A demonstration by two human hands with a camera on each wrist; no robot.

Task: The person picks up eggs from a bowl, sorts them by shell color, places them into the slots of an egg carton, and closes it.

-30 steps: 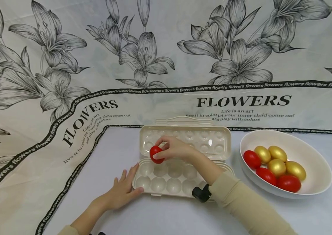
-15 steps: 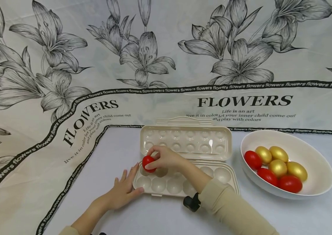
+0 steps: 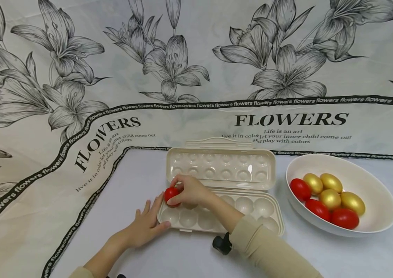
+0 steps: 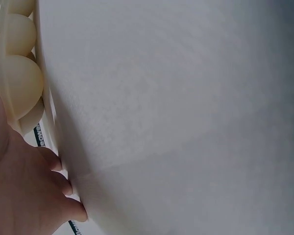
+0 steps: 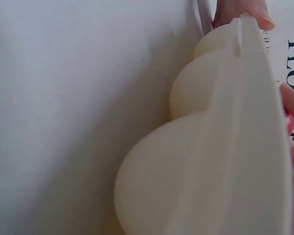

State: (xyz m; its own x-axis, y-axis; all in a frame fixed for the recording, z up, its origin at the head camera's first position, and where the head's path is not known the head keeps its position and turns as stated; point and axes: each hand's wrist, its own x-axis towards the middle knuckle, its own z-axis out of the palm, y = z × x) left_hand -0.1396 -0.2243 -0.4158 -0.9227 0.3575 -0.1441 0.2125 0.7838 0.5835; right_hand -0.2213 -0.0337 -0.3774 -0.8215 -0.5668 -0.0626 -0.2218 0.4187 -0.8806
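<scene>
In the head view my right hand (image 3: 191, 191) pinches a red egg (image 3: 171, 196) between thumb and fingers, at the far left hollow of a cream egg carton (image 3: 187, 219). The egg sits low, right at that hollow. My left hand (image 3: 144, 226) lies with straight, spread fingers against the carton's left end, the thumb near its front corner. In the left wrist view, the left fingers (image 4: 63, 183) reach down to the white table beside the carton's rounded cups (image 4: 24, 81). From the right wrist, only a sliver of the red egg (image 5: 290, 122) shows behind the carton's rim.
The carton's lid (image 3: 221, 170) stands open behind the hollows. To the right is a white bowl (image 3: 377, 208) with several gold eggs (image 3: 330, 199) and red eggs (image 3: 345, 218). A flower-printed cloth (image 3: 196, 123) hangs behind the table (image 3: 196, 256).
My right hand has carried the red egg left and down, from above the carton's back row to its far left hollow. The left hand has stayed at the carton's end.
</scene>
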